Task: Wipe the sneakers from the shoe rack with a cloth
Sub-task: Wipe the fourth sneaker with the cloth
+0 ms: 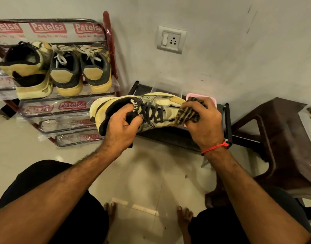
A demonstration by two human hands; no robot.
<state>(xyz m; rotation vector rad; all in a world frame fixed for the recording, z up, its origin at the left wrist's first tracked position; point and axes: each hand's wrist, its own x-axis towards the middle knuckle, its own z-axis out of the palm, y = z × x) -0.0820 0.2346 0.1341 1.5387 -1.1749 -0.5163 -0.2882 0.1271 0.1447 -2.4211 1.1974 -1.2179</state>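
— So, where is the sneaker (133, 110) being cleaned?

— Middle of the frame, lying on its side, heel toward the left and toe toward the right, held up in front of a low dark shelf (177, 136). It is pale yellow with a black collar and dark laces.

— And the hands?

— The left hand (123, 127) grips it at the collar, fingers curled into the opening beside the laces. The right hand (204, 120) is clenched round a striped brown-and-cream cloth (186, 113), which is pressed on the toe end of the shoe. A red thread (215, 147) circles that wrist.

— What else is about?

— In the upper left of the frame stands a red-framed shoe rack (112, 55), its tiers wrapped in clear plastic printed with "Patelsa". Three more shoes sit heel-out on its top tier: one pale yellow and black (27, 71) at the left, matching the one in hand, and two dark grey with tan heels, one in the middle (66, 74) and one at the right (96, 71).

— Behind the cloth?

— Something pink (202, 95) shows just past the right hand; I cannot tell what it is. A wall switch and socket (171, 39) sits in the upper middle, and a brown plastic chair (281, 131) stands at the right. Bare feet (110, 211) rest on the glossy tile floor (151, 173) at the bottom.
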